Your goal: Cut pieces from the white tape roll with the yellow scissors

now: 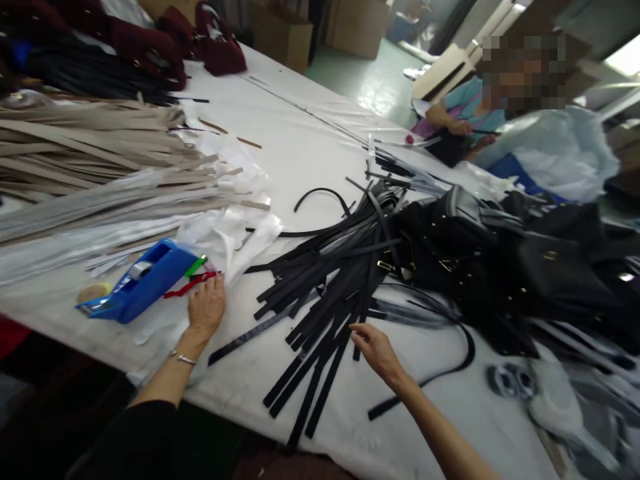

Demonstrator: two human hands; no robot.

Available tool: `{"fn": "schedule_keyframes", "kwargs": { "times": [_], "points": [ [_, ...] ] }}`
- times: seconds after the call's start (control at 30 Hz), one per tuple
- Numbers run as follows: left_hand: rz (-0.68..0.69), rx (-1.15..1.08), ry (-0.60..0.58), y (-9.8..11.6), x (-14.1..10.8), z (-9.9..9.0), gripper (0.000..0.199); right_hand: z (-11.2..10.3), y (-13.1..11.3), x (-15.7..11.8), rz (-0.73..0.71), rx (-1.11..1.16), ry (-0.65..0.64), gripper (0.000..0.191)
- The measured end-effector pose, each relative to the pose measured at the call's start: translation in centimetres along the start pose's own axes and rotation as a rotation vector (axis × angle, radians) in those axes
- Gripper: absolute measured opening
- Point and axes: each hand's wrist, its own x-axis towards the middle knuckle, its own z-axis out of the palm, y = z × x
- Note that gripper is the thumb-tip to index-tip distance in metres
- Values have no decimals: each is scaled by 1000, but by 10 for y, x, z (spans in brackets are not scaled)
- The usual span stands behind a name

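Observation:
My left hand [206,308] lies with its fingers stretched out on clear plastic at the left. Its fingertips are at a thin red-handled tool [193,283], whose exact kind is blurred. A blue tape dispenser [145,283] stands just left of it, with a green item [195,266] at its end. Toward the middle, my right hand [377,350] has its fingers bent together at the edge of a fanned pile of black straps [320,300]. Its fingertips seem closed on one black strap; the hold is partly hidden.
Black handbags [500,260] are heaped on the right. Beige straps [90,143] in plastic lie at the left, with dark red bags [220,40] behind them. Another person [463,110] sits across the white table [300,127]. Clear tape rolls [510,381] lie at the lower right.

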Motion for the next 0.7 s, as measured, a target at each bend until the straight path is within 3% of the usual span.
{"fn": "schedule_keyframes", "kwargs": {
  "times": [0.13,0.2,0.3,0.37,0.47,0.57,0.7],
  "points": [
    [-43,114,55,-18,31,-1,47,-26,27,-40,97,-17,40,26],
    [-102,117,-4,-20,37,-2,47,-38,36,-59,136,-25,27,29],
    [-132,75,-118,-14,34,-11,53,-56,43,-86,180,46,5,33],
    [-106,35,-86,-2,24,-23,69,-70,41,-103,229,215,-22,37],
    [-53,-22,121,36,-4,-44,69,-100,25,-131,230,568,-132,45],
    [88,-113,296,97,-38,-58,58,-144,-2,-166,18,827,-320,51],
    [355,-214,297,203,-78,-56,42,-219,-26,-223,-320,879,-540,69]
  ]
}}
